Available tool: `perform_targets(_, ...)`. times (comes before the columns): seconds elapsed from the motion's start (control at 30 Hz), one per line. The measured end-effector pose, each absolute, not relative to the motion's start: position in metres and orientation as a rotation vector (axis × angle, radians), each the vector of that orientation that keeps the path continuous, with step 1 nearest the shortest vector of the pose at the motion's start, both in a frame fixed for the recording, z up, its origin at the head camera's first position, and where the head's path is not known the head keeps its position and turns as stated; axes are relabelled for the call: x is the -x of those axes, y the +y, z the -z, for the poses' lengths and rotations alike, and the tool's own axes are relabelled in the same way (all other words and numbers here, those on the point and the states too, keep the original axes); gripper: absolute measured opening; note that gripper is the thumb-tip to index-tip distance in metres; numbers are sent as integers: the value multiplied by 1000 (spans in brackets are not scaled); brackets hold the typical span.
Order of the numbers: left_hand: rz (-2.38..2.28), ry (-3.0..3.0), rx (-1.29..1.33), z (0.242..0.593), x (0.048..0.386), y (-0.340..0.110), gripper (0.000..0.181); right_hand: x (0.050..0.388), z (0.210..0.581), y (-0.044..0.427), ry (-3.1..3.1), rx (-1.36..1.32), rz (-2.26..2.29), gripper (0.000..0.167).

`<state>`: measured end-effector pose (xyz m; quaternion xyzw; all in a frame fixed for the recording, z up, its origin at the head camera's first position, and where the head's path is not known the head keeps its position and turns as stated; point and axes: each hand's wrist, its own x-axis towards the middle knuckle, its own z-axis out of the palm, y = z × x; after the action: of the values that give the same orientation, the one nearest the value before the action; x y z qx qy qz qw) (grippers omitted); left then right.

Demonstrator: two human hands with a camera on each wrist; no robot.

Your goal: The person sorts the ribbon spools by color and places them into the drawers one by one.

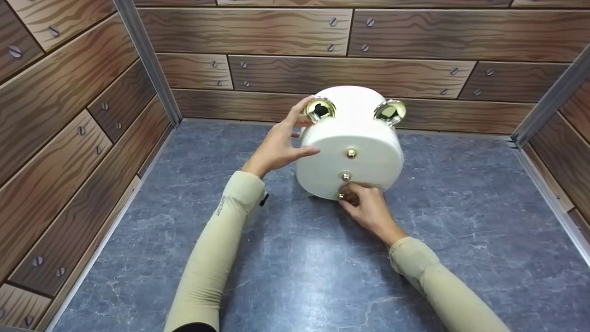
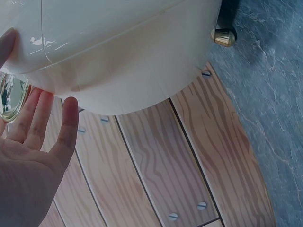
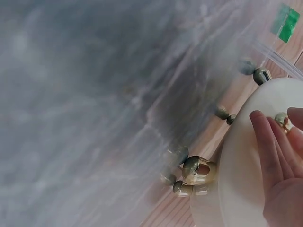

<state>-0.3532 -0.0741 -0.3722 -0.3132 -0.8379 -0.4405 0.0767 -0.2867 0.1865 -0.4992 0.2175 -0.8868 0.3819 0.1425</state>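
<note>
A glossy white, drum-shaped box (image 1: 322,161) stands with its round front facing me. Two gold, ear-like rings sit on its top: a left ear (image 1: 320,109) and a right ear (image 1: 390,112). Down the front runs a column of gold knobs, with an upper knob (image 1: 351,153), a middle knob (image 1: 345,176) and a lowest knob (image 1: 341,196). My left hand (image 1: 279,143) spans the upper left side, thumb at the front, fingers extended by the left ear and touching the white side. With bent fingers and thumb, my right hand (image 1: 368,207) pinches the lowest knob.
Gold feet (image 3: 198,170) support the box on a blue-grey marbled surface (image 1: 295,276). Wood-patterned panels (image 1: 286,32) enclose the back and sides, with metal strips (image 1: 150,64) at the corners. A green patch (image 3: 289,26) shows at the right wrist view's upper corner.
</note>
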Motion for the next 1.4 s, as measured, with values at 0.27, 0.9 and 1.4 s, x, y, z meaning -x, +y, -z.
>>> perform_targets(0.27,1328,-2506,941,371,354,-74,110,292,498,181,-2511,-611,-1000,14)
perform_targets(0.9,1316,-2520,929,370,355,-73,111,294,498,179,-2476,-642,-817,15)
perform_targets(1.4,1322,-2509,940,372,355,-74,111,293,496,196,-2620,-758,-1249,25)
